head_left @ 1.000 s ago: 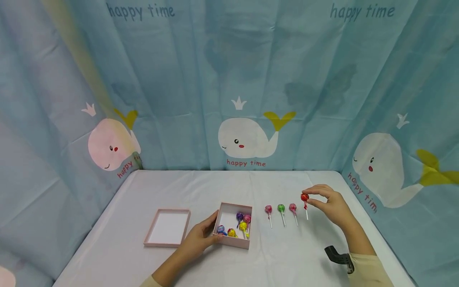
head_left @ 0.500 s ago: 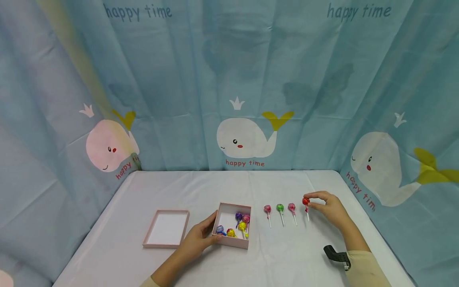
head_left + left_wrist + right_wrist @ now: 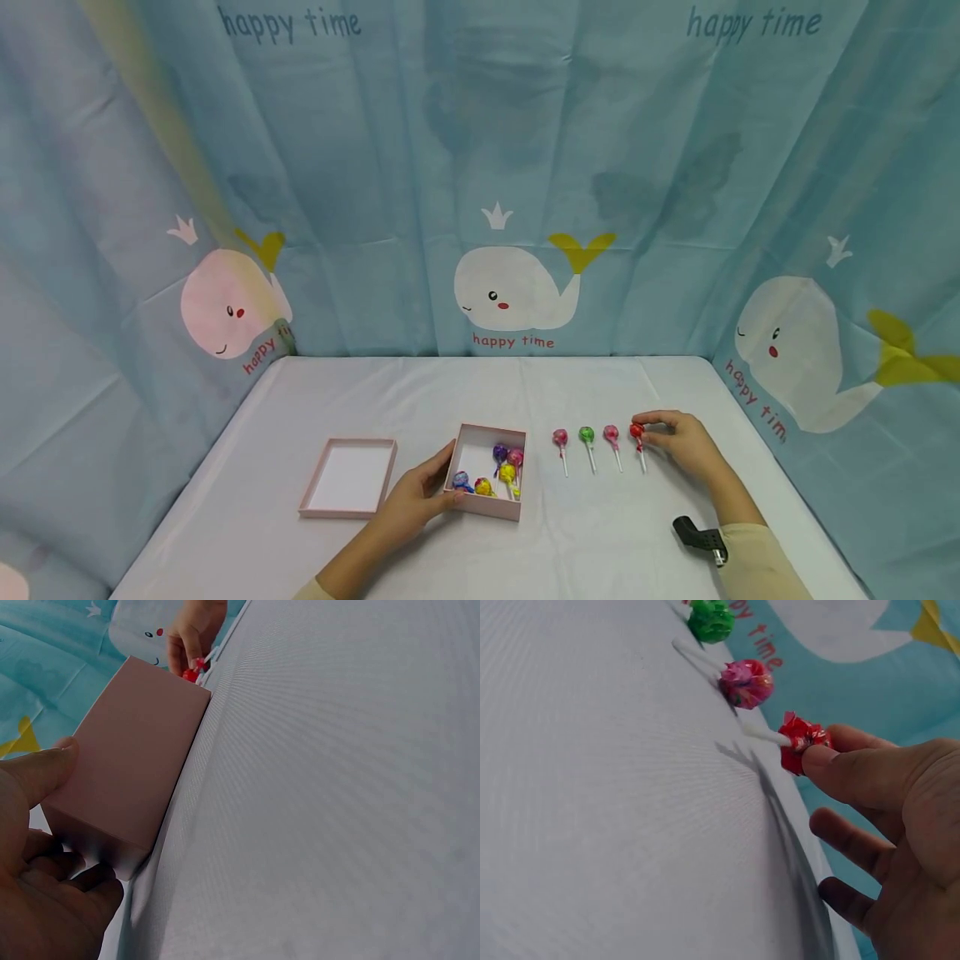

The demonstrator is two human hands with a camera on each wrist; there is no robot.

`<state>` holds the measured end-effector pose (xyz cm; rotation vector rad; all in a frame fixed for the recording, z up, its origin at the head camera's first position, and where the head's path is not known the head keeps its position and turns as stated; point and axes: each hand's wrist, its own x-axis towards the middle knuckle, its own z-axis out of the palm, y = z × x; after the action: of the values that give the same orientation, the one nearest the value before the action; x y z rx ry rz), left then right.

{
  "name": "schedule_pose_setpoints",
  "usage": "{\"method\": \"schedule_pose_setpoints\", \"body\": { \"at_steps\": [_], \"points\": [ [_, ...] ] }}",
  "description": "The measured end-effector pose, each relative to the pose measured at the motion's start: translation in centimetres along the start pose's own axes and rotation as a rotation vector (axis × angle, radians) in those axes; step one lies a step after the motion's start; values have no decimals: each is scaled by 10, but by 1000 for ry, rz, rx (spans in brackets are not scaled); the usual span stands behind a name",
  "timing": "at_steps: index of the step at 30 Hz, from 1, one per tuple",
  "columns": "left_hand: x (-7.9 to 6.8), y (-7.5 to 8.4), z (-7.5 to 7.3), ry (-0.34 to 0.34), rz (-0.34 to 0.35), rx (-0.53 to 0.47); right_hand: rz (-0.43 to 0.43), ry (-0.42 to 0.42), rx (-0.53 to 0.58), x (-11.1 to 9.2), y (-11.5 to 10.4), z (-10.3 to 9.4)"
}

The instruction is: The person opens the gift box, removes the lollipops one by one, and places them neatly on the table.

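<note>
A red lollipop (image 3: pixel 796 742) is pinched by its head between the thumb and forefinger of my right hand (image 3: pixel 684 443), at the right end of a row on the table. To its left lie a pink lollipop (image 3: pixel 611 433), a green lollipop (image 3: pixel 587 435) and another pink lollipop (image 3: pixel 560 437), sticks toward me. My left hand (image 3: pixel 417 495) grips the left side of a shallow pink box (image 3: pixel 127 750), thumb on the near wall. Inside the box are several wrapped lollipops, among them a purple lollipop (image 3: pixel 500 452) and a yellow lollipop (image 3: pixel 508 473).
The pink box lid (image 3: pixel 348 513) lies with its white inside up, left of the box. A white cloth (image 3: pixel 420 392) covers the table. Blue curtains (image 3: pixel 375 167) with whale prints stand behind it and at both sides. A black wrist mount (image 3: pixel 697 534) sits at the right sleeve.
My right hand has come down and slightly toward me with the red lollipop, bringing it level with the row. The left hand and the box stay where they were.
</note>
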<state>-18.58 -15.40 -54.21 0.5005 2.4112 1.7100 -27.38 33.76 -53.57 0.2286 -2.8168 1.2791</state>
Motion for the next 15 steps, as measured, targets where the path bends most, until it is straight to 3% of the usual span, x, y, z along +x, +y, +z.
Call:
{"method": "schedule_pose_setpoints", "body": {
  "at_steps": [10,15],
  "points": [
    [-1,1,0,5,-12,45,-2,-2,4,0,4,5],
    [0,0,-1,-20,-8,-20,-10,-9,-4,1,3,6]
  ]
}}
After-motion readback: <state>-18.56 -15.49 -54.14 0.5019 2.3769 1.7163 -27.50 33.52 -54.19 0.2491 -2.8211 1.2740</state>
